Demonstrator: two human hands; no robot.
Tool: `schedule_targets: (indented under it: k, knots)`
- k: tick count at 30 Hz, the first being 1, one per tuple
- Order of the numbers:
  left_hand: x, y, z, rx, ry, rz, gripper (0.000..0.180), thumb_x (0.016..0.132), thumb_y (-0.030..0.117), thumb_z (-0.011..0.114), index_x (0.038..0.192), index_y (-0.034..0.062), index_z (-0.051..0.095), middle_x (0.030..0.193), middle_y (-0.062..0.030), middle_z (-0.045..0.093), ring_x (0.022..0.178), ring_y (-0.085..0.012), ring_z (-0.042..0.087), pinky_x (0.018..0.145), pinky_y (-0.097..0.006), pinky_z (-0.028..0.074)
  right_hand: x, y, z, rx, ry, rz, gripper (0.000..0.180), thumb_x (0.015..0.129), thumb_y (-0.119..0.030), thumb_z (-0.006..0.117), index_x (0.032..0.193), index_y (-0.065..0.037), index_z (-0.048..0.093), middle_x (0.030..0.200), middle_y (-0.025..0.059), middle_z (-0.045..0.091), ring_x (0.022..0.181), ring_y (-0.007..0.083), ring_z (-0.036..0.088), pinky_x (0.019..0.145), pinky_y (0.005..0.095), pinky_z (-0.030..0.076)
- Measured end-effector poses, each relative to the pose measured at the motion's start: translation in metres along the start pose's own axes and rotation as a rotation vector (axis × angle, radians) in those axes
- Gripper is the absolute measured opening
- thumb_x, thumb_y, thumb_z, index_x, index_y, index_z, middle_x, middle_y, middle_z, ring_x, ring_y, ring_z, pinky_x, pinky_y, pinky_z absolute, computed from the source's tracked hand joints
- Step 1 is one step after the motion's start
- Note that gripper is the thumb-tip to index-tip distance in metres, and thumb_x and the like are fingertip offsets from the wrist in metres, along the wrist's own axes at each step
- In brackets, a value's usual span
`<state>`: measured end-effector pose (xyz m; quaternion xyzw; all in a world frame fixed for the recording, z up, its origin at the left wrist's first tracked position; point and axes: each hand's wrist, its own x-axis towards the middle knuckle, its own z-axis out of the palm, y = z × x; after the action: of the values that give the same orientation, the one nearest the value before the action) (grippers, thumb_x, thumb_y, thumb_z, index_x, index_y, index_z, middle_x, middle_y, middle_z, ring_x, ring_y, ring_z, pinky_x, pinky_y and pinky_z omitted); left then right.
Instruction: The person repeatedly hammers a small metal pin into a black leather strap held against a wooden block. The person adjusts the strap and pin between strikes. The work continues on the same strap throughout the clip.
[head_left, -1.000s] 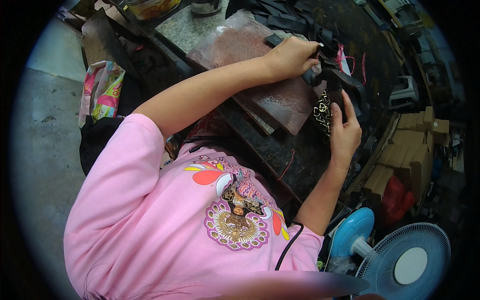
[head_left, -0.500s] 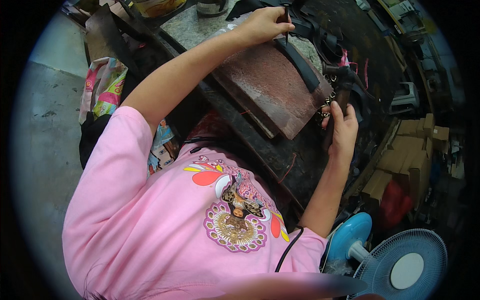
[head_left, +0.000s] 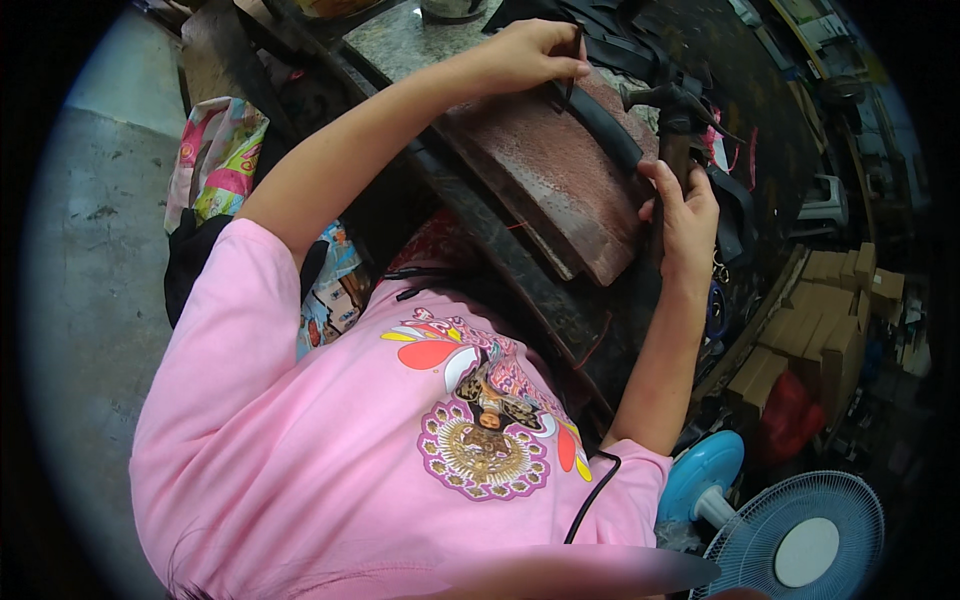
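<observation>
On the rusty slab (head_left: 560,170) at the tabletop's edge, a black strap (head_left: 600,120) is pinched flat by the left hand (head_left: 530,55); a hammer (head_left: 672,110) is gripped by the right hand (head_left: 685,210). A steady, aimed blow seems called for.

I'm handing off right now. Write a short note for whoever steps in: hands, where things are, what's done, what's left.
Left hand: pinched shut on the far end of the black strap, holding it on the rusty metal slab.
Right hand: closed round the handle of the hammer, whose head is up beside the strap.
Done: the strap is laid along the slab's right edge.
Left: the hammer is not down on the strap. Whether the strap has been worked cannot be told.
</observation>
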<state>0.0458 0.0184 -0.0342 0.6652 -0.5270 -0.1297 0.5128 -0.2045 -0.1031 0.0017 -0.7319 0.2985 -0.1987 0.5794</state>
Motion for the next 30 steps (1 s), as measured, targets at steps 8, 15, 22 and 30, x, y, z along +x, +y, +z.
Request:
schedule_targets:
  k: [8, 15, 22, 30]
  knots:
    - [-0.038, -0.011, -0.034, -0.187, 0.426, -0.145, 0.010, 0.092, 0.010, 0.066, 0.092, 0.0002, 0.063, 0.081, -0.0041, 0.065, 0.076, -0.0112, 0.062, 0.069, -0.027, 0.051, -0.029, 0.006, -0.022, -0.443, 0.209, -0.144, 0.039, 0.087, -0.026, 0.072, 0.117, -0.003, 0.063, 0.089, 0.0095, 0.071, 0.071, 0.0156, 0.067, 0.067, 0.0288, 0.051]
    - [-0.077, -0.006, -0.035, -0.236, 0.367, -0.251, 0.020, 0.094, 0.018, 0.067, 0.102, 0.0004, 0.064, 0.095, -0.0029, 0.066, 0.090, -0.0086, 0.060, 0.084, -0.023, 0.046, -0.042, 0.024, -0.034, -0.643, 0.270, -0.151, 0.043, 0.087, -0.032, 0.072, 0.123, -0.010, 0.064, 0.095, 0.0176, 0.072, 0.088, 0.0301, 0.072, 0.078, 0.0366, 0.052]
    - [-0.108, 0.038, -0.014, -0.360, 0.713, -0.306, 0.015, 0.092, 0.012, 0.069, 0.098, -0.0007, 0.065, 0.088, -0.0053, 0.067, 0.082, -0.0094, 0.062, 0.076, -0.024, 0.049, -0.038, 0.020, -0.031, -0.746, 0.280, -0.198, 0.045, 0.088, -0.037, 0.070, 0.124, -0.012, 0.063, 0.097, 0.0184, 0.072, 0.090, 0.0341, 0.071, 0.079, 0.0391, 0.052]
    - [-0.075, 0.067, 0.008, -0.428, 0.042, -0.143, 0.015, 0.094, 0.013, 0.066, 0.100, -0.0004, 0.063, 0.091, -0.0045, 0.068, 0.087, -0.0099, 0.063, 0.079, -0.025, 0.049, -0.038, 0.010, -0.029, -0.745, 0.288, -0.151, 0.042, 0.088, -0.037, 0.069, 0.122, -0.012, 0.066, 0.102, 0.0172, 0.072, 0.093, 0.0334, 0.070, 0.082, 0.0384, 0.052]
